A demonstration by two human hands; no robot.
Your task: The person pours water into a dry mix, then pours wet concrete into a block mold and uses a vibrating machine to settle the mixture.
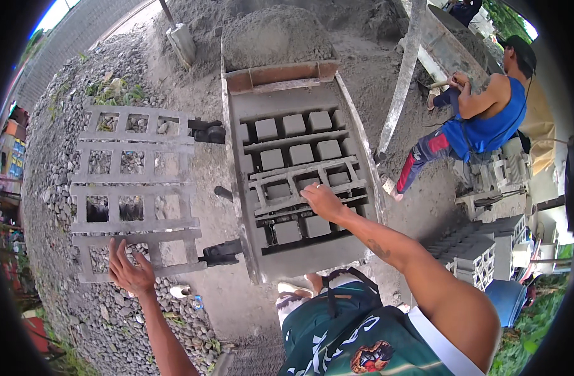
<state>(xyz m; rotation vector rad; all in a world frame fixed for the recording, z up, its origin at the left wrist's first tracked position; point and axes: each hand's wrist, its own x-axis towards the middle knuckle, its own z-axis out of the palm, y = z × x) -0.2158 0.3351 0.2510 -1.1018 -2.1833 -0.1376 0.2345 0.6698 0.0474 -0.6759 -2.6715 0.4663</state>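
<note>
Now, your left hand (131,269) spreads, grip released, by the grey lattice (133,190), contact unclear; your right hand (322,203) curls at the small frame (302,171) inside the mould box (312,260), its grip impossible to tell. Careful: uneven pushing could jam that frame against the square cores (288,232).

Two bare hands (321,202), one co-worker (499,116), one long box (287,102): four ladder-shaped frames (168,237), three openings apiece, plus a fifth frame (299,171) inside, two black brackets (221,252), one blue drum (505,302); stacked blocks (475,249), crowded near the rim, possibly exceed a dozen.
</note>
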